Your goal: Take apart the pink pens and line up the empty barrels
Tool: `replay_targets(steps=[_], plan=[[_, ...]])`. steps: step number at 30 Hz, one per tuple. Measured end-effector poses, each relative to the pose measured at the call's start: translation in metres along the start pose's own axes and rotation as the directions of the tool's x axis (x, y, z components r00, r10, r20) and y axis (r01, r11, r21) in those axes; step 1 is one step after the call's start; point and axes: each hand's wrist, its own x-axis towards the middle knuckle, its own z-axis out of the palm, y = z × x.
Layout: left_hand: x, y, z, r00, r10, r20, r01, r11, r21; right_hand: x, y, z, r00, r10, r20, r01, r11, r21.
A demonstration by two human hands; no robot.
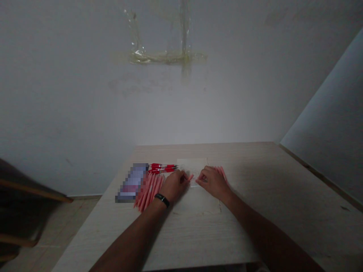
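Note:
My left hand (pixel 176 184), with a dark band on the wrist, is closed in a pinch. The end of a slim pink pen-like piece (pixel 191 176) pokes out past its fingertips. Just to the right, my right hand (pixel 213 181) is pinched too, its fingertips a small gap away from that pink end; what they hold, if anything, is too small to make out. Both hands are over a pale sheet (pixel 195 204) on the table. Beside the left wrist lie several slim pink pen-like sticks (pixel 149 190). More pink sticks (pixel 222 172) show partly behind the right hand.
Several red pens (pixel 163 168) lie behind the left hand. A blurred-out flat rectangular thing (pixel 132 182) is at the table's left side. The wooden table (pixel 255 162) meets a wall (pixel 232 94) bearing strips of clear tape (pixel 161 58). Dark furniture (pixel 22 204) stands at lower left.

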Motion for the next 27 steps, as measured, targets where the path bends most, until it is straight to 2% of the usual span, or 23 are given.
replay_targets(steps=[5, 16, 19, 22, 27], plan=[[0.0, -0.003, 0.002, 0.999, -0.028, -0.016, 0.028, 1.0, 0.007, 0.0, 0.0, 0.009, 0.992, -0.097, 0.076, 0.092, 0.993, 0.069], [0.0, -0.002, 0.003, 1.0, -0.005, -0.024, 0.005, 1.0, 0.005, 0.004, -0.002, 0.014, 0.988, -0.12, 0.099, 0.111, 0.99, 0.09], [0.0, -0.003, 0.003, 0.999, 0.009, -0.033, -0.009, 1.0, 0.008, 0.006, 0.0, 0.01, 0.993, -0.102, 0.065, 0.097, 0.993, 0.069], [0.0, -0.003, 0.003, 0.999, 0.021, -0.037, -0.021, 1.0, 0.005, 0.009, 0.008, 0.003, 0.999, -0.039, -0.025, 0.04, 0.999, 0.029], [0.0, -0.001, 0.001, 0.999, 0.028, -0.02, -0.028, 1.0, -0.001, 0.014, 0.026, -0.007, 0.997, -0.042, -0.06, 0.048, 0.995, 0.092]])
